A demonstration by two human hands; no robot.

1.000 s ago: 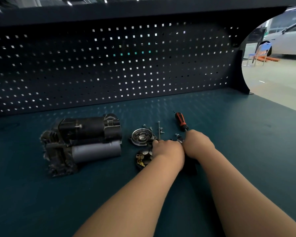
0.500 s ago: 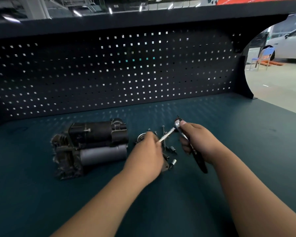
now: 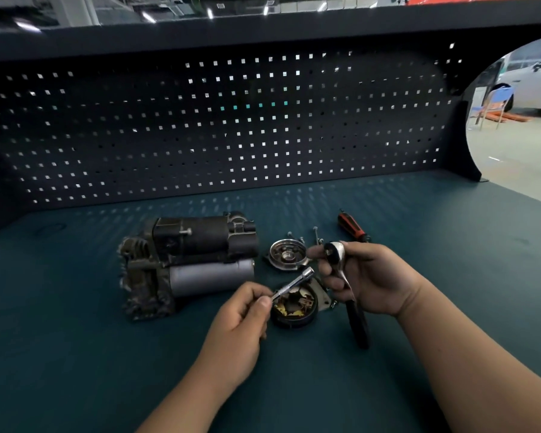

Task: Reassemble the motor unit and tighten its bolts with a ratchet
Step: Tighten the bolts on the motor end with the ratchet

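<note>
The dark motor unit point(image 3: 194, 260) lies on its side on the green bench mat, left of centre. My right hand point(image 3: 369, 279) grips the ratchet point(image 3: 341, 264) just below its head, the black handle pointing down toward me. My left hand point(image 3: 247, 310) pinches a slim chrome socket extension point(image 3: 294, 282), held apart from the ratchet head. Under the tools sit a round metal end cap point(image 3: 286, 254) and a black brush plate point(image 3: 294, 307) with copper parts. Several loose bolts point(image 3: 315, 234) lie behind the cap.
A red and black screwdriver point(image 3: 352, 226) lies behind my right hand. A dark pegboard wall point(image 3: 231, 129) closes the back of the bench. The mat point(image 3: 450, 260) stretches out to the right, where an open gap shows a workshop floor.
Both hands lifted the ratchet and extension off the mat. The extension, which met the ratchet head half a second ago, now sits lower and apart from it, uncovering the brush plate.
</note>
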